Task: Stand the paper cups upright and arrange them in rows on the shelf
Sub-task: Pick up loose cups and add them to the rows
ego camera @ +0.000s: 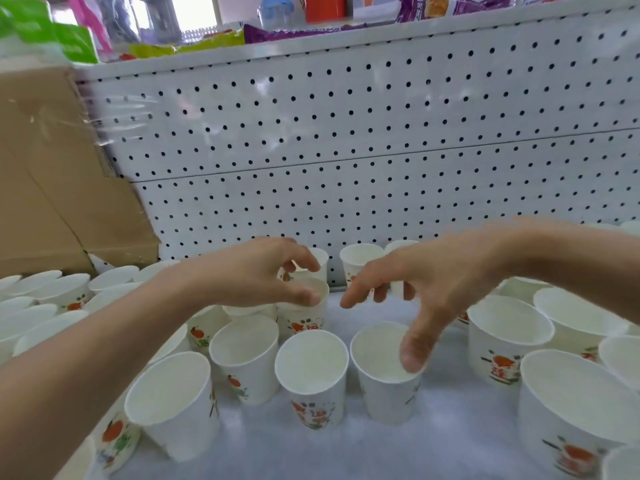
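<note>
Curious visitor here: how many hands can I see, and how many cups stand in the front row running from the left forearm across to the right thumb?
Hands: 2, left hand, right hand.
Cups in that row: 4, leftmost cup, second cup, third cup, rightmost cup.
Total: 6.

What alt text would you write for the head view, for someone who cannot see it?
Two bare hands reach over a shelf crowded with upright paper cups printed in orange and green. The left hand curls at the rim of one cup near the pegboard; the right hand hangs open, thumb over another cup. A cardboard box stands at left.
</note>
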`<state>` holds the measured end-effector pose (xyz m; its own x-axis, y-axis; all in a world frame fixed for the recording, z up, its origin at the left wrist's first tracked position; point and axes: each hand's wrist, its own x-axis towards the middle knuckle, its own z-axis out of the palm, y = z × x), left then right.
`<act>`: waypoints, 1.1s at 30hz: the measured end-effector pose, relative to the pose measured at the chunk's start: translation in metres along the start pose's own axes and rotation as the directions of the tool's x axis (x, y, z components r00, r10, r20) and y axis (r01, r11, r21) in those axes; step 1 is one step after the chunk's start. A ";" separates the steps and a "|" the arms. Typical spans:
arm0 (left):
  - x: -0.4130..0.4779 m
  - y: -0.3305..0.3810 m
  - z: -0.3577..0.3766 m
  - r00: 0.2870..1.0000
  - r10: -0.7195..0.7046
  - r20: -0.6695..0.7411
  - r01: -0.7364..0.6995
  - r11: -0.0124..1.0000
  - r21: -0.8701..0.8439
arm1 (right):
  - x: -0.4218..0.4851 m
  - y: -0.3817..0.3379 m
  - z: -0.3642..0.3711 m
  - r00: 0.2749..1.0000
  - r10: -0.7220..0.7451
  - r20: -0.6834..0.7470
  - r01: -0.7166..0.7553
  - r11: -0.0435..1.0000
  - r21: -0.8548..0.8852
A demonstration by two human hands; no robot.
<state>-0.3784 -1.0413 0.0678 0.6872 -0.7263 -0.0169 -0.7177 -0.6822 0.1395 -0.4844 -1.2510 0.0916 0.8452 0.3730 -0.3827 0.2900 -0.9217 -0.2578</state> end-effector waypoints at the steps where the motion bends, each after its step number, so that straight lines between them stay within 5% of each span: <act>1: 0.000 0.001 0.001 1.000 -0.011 -0.005 0.011 1.000 0.005 | -0.001 -0.001 0.007 1.000 0.001 0.012 -0.001 1.000 -0.022; 7: 0.001 0.001 0.007 0.999 -0.048 0.021 0.046 0.997 0.060 | -0.006 -0.014 0.030 0.997 0.005 -0.082 -0.019 0.985 -0.171; 15: 0.015 0.010 0.013 0.995 -0.096 0.041 0.095 0.995 0.019 | 0.015 0.020 0.015 0.881 0.258 -0.396 -0.373 0.894 -0.248; 26: 0.037 0.041 0.023 0.997 -0.072 0.000 0.072 0.991 -0.115 | 0.011 0.033 0.014 0.875 0.328 -0.355 -0.389 0.914 -0.114; 33: 0.045 0.047 0.029 0.992 -0.123 -0.034 0.113 0.967 -0.227 | 0.012 0.042 0.016 0.818 0.352 -0.455 -0.454 0.881 -0.134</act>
<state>-0.3846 -1.1084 0.0446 0.7739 -0.6333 -0.0003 -0.5913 -0.7229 0.3575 -0.4695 -1.2834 0.0626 0.9977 -0.0678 0.0003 -0.0677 -0.9955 0.0658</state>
